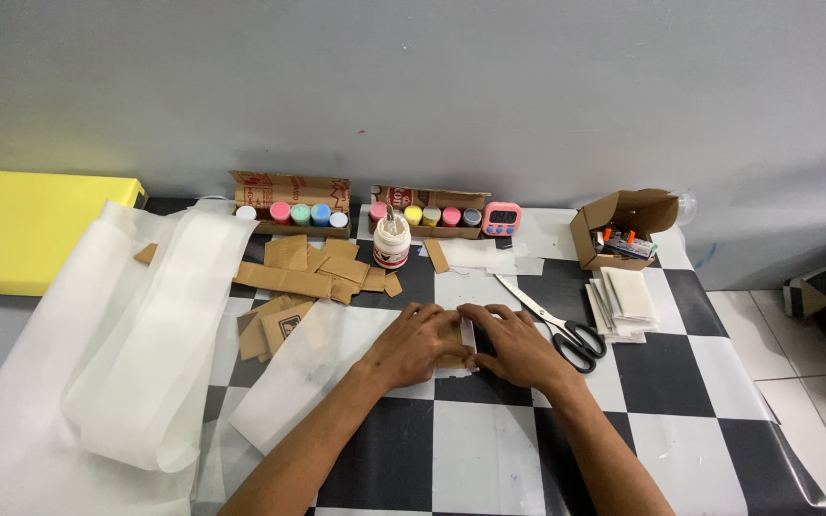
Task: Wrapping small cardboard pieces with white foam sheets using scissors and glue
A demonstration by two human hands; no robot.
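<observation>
Checkered table (pixel 681 401): near its middle, a cardboard piece (pixel 453 346), perhaps folded, is pressed flat under left hand (pixel 416 342) and right hand (pixel 513 342), fingers spread.

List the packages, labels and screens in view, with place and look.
Left paint box: back edge, long brown cardboard, pastel pots.
Right paint box: beside it, same kind.
Timer: right of boxes, pink, dark screen.
Small carton: far right, open, brown.
Glue jar: centre, white, red label.

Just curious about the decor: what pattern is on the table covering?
A black and white checkerboard table covering, clearest in the head view.
</observation>
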